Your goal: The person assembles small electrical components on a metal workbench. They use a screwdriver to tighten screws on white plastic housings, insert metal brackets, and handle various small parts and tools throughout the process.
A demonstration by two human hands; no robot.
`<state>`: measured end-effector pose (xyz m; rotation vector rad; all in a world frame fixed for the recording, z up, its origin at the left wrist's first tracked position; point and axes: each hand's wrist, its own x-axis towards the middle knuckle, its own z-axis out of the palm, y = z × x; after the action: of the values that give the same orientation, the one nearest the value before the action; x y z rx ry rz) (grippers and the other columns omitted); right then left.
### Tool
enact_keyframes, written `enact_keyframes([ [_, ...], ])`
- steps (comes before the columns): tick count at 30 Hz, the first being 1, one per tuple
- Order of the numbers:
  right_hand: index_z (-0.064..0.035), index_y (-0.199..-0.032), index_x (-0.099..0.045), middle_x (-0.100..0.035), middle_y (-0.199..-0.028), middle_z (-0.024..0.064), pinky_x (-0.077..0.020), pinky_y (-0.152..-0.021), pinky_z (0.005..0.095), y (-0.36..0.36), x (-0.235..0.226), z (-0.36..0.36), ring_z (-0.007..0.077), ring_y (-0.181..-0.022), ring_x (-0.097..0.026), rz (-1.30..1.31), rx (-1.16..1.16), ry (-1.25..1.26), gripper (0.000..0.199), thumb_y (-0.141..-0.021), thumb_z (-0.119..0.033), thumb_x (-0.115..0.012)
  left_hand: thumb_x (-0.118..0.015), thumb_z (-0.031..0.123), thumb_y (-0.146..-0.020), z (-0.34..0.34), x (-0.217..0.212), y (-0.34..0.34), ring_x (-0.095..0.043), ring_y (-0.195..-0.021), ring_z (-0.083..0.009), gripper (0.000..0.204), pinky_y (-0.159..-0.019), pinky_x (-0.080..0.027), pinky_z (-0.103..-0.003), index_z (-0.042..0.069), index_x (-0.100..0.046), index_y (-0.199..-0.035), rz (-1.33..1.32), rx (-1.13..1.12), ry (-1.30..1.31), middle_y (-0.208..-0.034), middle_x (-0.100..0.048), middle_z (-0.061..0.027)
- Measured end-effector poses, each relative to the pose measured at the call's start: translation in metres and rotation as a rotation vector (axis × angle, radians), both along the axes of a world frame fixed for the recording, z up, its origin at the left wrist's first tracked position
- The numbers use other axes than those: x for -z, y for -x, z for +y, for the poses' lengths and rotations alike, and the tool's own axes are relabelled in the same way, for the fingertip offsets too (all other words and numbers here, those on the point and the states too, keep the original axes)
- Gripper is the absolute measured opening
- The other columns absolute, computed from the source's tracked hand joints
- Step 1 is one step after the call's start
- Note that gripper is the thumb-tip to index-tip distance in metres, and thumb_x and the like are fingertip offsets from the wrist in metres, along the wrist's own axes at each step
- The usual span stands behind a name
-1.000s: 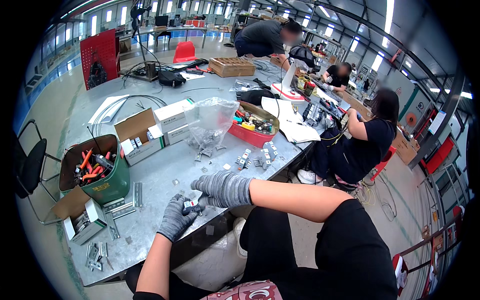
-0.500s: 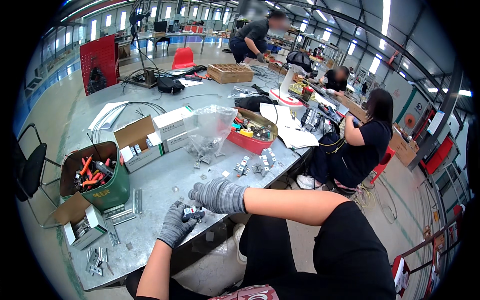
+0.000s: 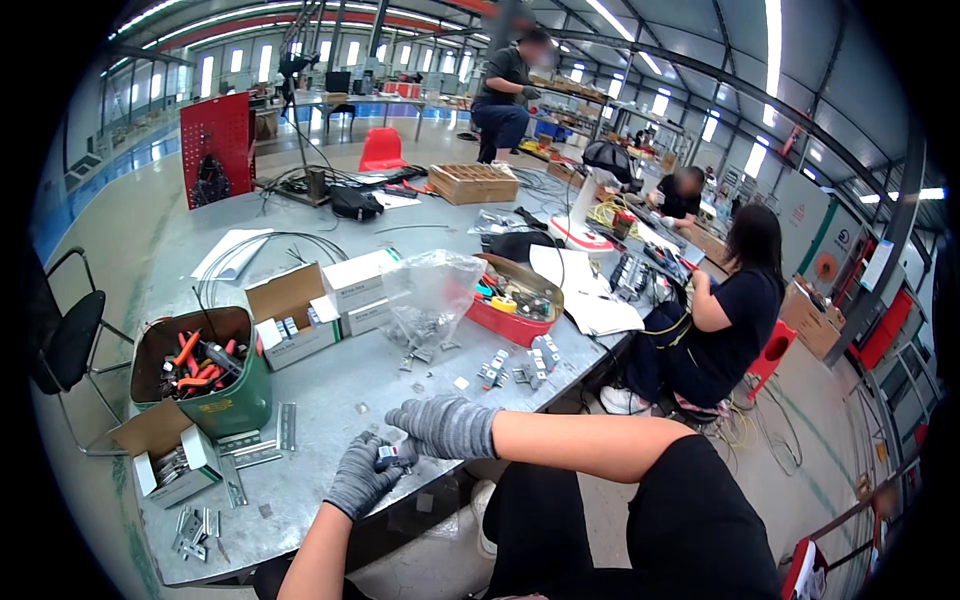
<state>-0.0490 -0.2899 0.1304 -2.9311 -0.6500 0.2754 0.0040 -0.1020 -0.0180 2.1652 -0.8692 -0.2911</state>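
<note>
Both my hands wear grey knit gloves and meet above the table's near edge. In my left hand a small grey DIN-rail module with a light label is gripped between thumb and fingers. My right hand comes in from the right with its fingers curled together, right beside the module's upper side. What its fingertips hold, if anything, is hidden. Farther along the edge lie similar grey modules, and a clear plastic bag with more small parts stands behind them.
A green bin of pliers, an open carton and metal rail pieces lie at left. White boxes and a red oval tin stand farther back. A seated person works at right; two more people are beyond.
The view has tilted, so the table sits slightly lower. My right hand has come down closer to the module, which has turned a little in my left. The person at the back has straightened up.
</note>
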Motion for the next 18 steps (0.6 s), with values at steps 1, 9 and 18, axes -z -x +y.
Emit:
enact_keyframes([
  [1, -0.0046, -0.118, -0.053, -0.058, -0.105, 0.0198, -0.0488, -0.087, 0.0443, 0.003, -0.005, -0.004, 0.0378, -0.099, -0.062, -0.015, -0.077, -0.121, 0.049, -0.076, -0.021, -0.071, -0.079, 0.027, -0.072, -0.002, -0.028, 0.009, -0.048, -0.124, -0.0417, 0.059, -0.106, -0.040, -0.043, -0.001, -0.059, -0.119, 0.131, 0.033, 0.013, -0.134, -0.048, -0.0313],
  [9, -0.0066, -0.091, -0.063, -0.066, -0.086, 0.0185, -0.0511, -0.074, 0.0464, -0.001, 0.003, -0.011, 0.0365, -0.083, -0.066, -0.173, 0.012, 0.047, 0.015, -0.087, -0.020, -0.058, -0.079, 0.027, -0.073, -0.002, -0.002, 0.002, -0.046, -0.127, -0.0413, 0.060, -0.108, -0.038, -0.041, -0.003, -0.057, -0.120, -0.049, 0.007, -0.008, -0.137, -0.046, -0.0293],
  [18, -0.0058, -0.118, -0.057, -0.060, -0.100, 0.0174, -0.0539, -0.074, 0.0439, -0.001, 0.006, -0.010, 0.0350, -0.091, -0.066, -0.156, -0.236, 0.056, 0.046, -0.076, -0.019, -0.069, -0.077, 0.015, -0.070, -0.006, -0.018, 0.013, -0.057, -0.103, -0.0348, 0.045, -0.093, -0.048, -0.040, -0.001, -0.061, -0.109, -0.075, 0.012, 0.077, -0.115, -0.057, -0.0191],
])
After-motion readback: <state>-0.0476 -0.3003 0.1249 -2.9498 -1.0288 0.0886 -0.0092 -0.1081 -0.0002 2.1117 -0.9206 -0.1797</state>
